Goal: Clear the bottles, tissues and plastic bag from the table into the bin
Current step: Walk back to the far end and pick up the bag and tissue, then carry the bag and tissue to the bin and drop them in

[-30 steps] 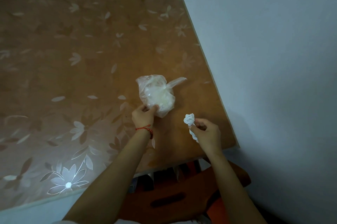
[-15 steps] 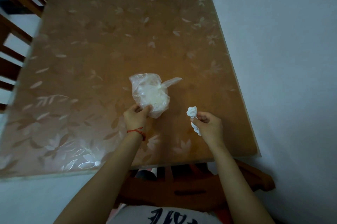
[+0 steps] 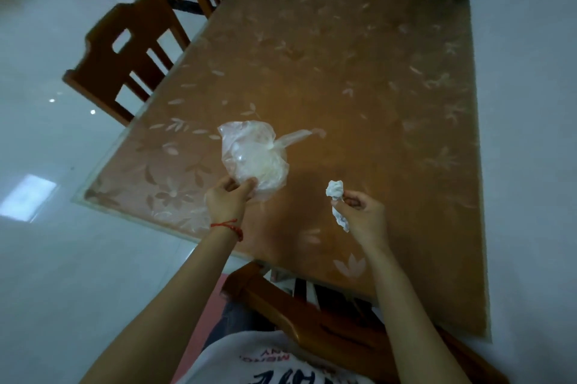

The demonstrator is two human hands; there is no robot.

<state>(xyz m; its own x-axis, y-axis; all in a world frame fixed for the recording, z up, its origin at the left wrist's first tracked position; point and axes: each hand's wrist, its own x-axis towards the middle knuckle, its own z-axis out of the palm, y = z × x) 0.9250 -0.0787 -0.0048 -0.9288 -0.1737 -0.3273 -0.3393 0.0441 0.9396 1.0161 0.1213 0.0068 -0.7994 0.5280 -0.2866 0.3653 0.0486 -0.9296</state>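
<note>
Plastic bag (image 3: 254,158), clear and crumpled with something pale inside, sits over the near part of the table (image 3: 359,77); whether it rests on the top or is lifted just clear of it is hard to tell. The left hand (image 3: 228,201) grips the bag's near edge between curled fingers and thumb, a red string (image 3: 228,226) round its wrist. The right hand (image 3: 362,215) pinches a crumpled white tissue (image 3: 337,199) just above the table, to the right of the bag and apart from it. Wooden chairs (image 3: 131,52) stand along the table's left side.
</note>
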